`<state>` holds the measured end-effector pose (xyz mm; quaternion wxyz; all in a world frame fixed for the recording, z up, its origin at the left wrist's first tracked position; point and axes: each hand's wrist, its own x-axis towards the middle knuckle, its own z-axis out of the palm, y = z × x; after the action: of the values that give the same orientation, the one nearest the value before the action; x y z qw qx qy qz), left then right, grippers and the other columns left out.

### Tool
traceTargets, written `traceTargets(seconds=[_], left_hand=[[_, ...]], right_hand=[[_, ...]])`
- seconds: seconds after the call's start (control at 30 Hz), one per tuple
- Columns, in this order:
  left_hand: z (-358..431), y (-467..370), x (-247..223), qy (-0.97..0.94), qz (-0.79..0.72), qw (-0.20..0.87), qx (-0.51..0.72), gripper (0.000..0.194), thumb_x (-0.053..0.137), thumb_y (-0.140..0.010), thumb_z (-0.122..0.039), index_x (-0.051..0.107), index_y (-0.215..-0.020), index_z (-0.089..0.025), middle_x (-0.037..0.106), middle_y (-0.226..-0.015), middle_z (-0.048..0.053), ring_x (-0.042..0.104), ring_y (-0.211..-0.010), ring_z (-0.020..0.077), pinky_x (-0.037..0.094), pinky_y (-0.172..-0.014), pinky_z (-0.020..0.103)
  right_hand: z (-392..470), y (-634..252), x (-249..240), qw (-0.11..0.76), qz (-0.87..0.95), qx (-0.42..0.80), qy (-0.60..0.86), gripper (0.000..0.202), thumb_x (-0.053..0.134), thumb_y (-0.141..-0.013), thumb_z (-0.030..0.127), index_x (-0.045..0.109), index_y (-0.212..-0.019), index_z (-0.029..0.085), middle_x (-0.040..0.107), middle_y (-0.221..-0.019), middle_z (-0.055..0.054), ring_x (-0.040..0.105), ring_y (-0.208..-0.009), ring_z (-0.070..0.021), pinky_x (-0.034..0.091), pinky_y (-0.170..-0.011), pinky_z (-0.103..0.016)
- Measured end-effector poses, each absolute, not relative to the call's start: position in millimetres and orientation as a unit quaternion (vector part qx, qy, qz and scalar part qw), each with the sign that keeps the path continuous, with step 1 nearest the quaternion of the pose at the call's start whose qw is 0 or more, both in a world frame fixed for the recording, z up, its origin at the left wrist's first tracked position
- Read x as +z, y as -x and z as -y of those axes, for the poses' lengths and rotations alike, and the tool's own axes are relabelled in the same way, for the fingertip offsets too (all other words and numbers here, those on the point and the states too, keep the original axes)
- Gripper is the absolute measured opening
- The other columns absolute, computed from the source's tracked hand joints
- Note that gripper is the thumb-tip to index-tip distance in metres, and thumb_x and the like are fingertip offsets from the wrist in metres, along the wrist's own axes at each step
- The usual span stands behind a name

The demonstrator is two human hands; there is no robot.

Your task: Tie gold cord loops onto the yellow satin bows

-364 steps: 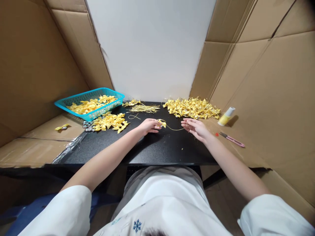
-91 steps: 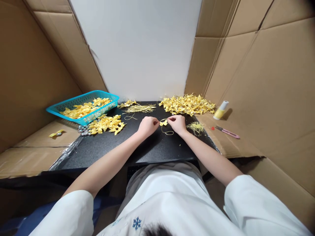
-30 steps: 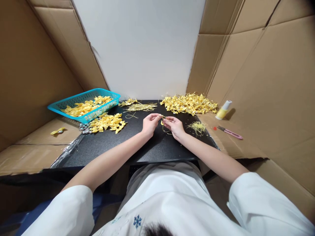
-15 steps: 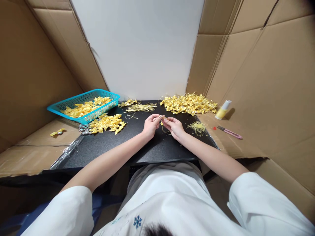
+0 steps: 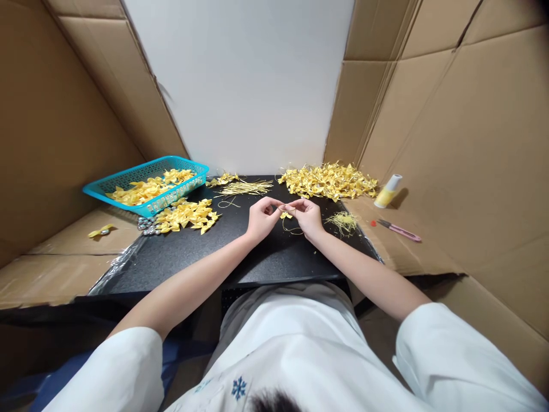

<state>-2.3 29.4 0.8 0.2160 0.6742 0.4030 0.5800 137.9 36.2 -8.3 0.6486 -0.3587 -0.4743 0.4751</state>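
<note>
My left hand [image 5: 261, 220] and my right hand [image 5: 309, 218] meet fingertip to fingertip over the middle of the black table. Both are closed in a pinch on a thin yellow cord [image 5: 292, 231], whose loose length curves down below the fingers. A small yellow ribbon bow [image 5: 286, 216] shows just beneath the fingertips, partly hidden by them. How the cord runs between the fingers is too small to make out.
A blue basket [image 5: 112, 197] of yellow bows stands left, with a bow pile [image 5: 186, 216] and silver beads [image 5: 148, 225] before it. Cut cords [image 5: 244, 187], a larger bow heap [image 5: 330, 181], cord scraps [image 5: 344, 222], a thread spool [image 5: 388, 192] and pink-handled snips [image 5: 401, 230] lie beyond or right.
The fingertips of both hands have shifted, and the right fingers are more bent. More of the yellow bow shows beneath them, and the cord loop hangs slightly differently.
</note>
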Motion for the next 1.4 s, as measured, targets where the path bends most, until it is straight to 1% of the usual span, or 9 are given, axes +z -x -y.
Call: traceTargets(seconds=[0.13,0.33,0.6,0.73,0.9,1.07,1.13,1.27,1.4], left_hand=[[-33,5,-2,-0.667,-0.41,0.227,0.579,0.021,0.069,-0.074,-0.038,0.07,-0.071,-0.017,0.053,-0.057,-0.002,0.037,-0.05,0.009,0.03,-0.05,0.024],[-32,4,-3,-0.659,-0.402,0.244,0.587,0.02,0.072,-0.072,-0.038,0.071,-0.069,-0.018,0.048,-0.052,-0.003,0.035,-0.049,0.0092,0.027,-0.05,0.024],[-27,3,2,-0.655,-0.396,0.249,0.593,0.019,0.075,-0.071,-0.038,0.074,-0.069,-0.02,0.046,-0.051,-0.002,0.032,-0.05,0.0098,0.024,-0.051,0.025],[-27,4,2,-0.664,-0.39,0.24,0.591,0.02,0.075,-0.072,-0.039,0.075,-0.071,-0.02,0.053,-0.056,-0.001,0.033,-0.051,0.0097,0.025,-0.052,0.026],[-29,4,1,-0.662,-0.386,0.248,0.593,0.026,0.076,-0.071,-0.046,0.074,-0.069,-0.019,0.052,-0.055,-0.001,0.033,-0.051,0.0099,0.026,-0.052,0.025],[-31,6,0,-0.674,-0.381,0.224,0.592,0.026,0.071,-0.077,-0.045,0.074,-0.072,-0.02,0.057,-0.06,0.001,0.036,-0.053,0.0108,0.028,-0.053,0.025],[-30,7,0,-0.681,-0.374,0.21,0.594,0.025,0.07,-0.078,-0.044,0.074,-0.072,-0.02,0.06,-0.064,0.002,0.037,-0.054,0.0111,0.029,-0.054,0.026],[-28,7,2,-0.689,-0.369,0.201,0.591,0.023,0.071,-0.077,-0.044,0.074,-0.072,-0.022,0.063,-0.068,0.003,0.039,-0.056,0.0123,0.032,-0.056,0.027],[-27,7,3,-0.685,-0.367,0.21,0.593,0.022,0.072,-0.076,-0.043,0.075,-0.071,-0.022,0.063,-0.068,0.003,0.04,-0.057,0.0125,0.032,-0.057,0.026]], right_hand=[[-35,-138,-6,0.657,0.482,0.46,0.354,0.039,0.089,-0.044,0.041,0.063,-0.064,0.02,0.071,-0.07,-0.001,0.069,-0.074,-0.0181,0.057,-0.079,-0.036],[-33,-139,-6,0.66,0.49,0.454,0.344,0.035,0.088,-0.049,0.041,0.064,-0.065,0.021,0.072,-0.071,0.0,0.069,-0.076,-0.0176,0.057,-0.082,-0.035],[-32,-138,-6,0.661,0.484,0.457,0.346,0.035,0.088,-0.048,0.038,0.064,-0.065,0.02,0.073,-0.074,0.0,0.069,-0.076,-0.0169,0.056,-0.082,-0.034],[-33,-139,-7,0.665,0.482,0.461,0.336,0.033,0.088,-0.049,0.035,0.064,-0.066,0.02,0.073,-0.075,0.0,0.069,-0.075,-0.016,0.056,-0.081,-0.033],[-32,-140,-6,0.659,0.492,0.461,0.333,0.032,0.087,-0.051,0.036,0.064,-0.067,0.02,0.073,-0.076,-0.001,0.068,-0.076,-0.0163,0.056,-0.081,-0.032],[-26,-141,-4,0.64,0.532,0.42,0.361,0.038,0.087,-0.051,0.037,0.064,-0.078,0.022,0.071,-0.079,0.0,0.067,-0.076,-0.0168,0.056,-0.075,-0.03],[-24,-141,-5,0.635,0.555,0.388,0.372,0.035,0.084,-0.055,0.038,0.065,-0.08,0.023,0.07,-0.079,0.0,0.067,-0.074,-0.0169,0.055,-0.072,-0.03],[-24,-143,-8,0.616,0.598,0.333,0.391,0.02,0.074,-0.07,0.041,0.067,-0.077,0.024,0.07,-0.076,-0.001,0.065,-0.071,-0.0178,0.054,-0.071,-0.031],[-24,-144,-8,0.608,0.597,0.336,0.402,0.021,0.072,-0.071,0.044,0.069,-0.075,0.024,0.071,-0.074,-0.001,0.064,-0.068,-0.0183,0.053,-0.07,-0.032]])
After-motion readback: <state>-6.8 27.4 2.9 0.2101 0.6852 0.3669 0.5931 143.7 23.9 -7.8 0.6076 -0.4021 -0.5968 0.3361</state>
